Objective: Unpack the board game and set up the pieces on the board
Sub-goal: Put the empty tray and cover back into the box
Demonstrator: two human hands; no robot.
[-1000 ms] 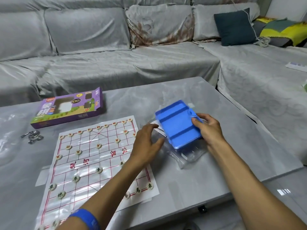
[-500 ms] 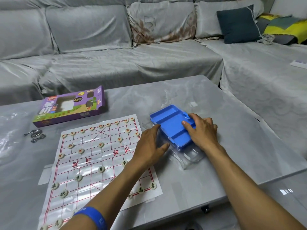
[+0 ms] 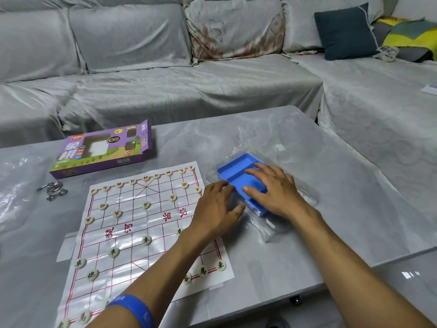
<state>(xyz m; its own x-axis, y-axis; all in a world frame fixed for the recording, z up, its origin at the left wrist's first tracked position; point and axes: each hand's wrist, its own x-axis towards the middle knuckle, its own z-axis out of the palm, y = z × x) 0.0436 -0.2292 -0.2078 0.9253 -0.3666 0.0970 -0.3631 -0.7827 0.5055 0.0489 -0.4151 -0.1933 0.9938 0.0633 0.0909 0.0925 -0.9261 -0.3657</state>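
A paper Chinese-chess board with red lines lies on the grey table, with several round cream pieces standing on its points. To its right a blue plastic tray sits inside a clear plastic shell. My right hand lies flat on top of the blue tray with straight fingers. My left hand touches the tray's near-left side with its fingers, its palm over the board's right edge.
The purple game box lies open at the back left of the table. Metal ring puzzles and a clear plastic bag sit at the far left. A grey covered sofa wraps around behind and to the right.
The blue tray was held tilted above the table a second ago; it has come down into the clear shell. My right hand moved from its edge onto its top.
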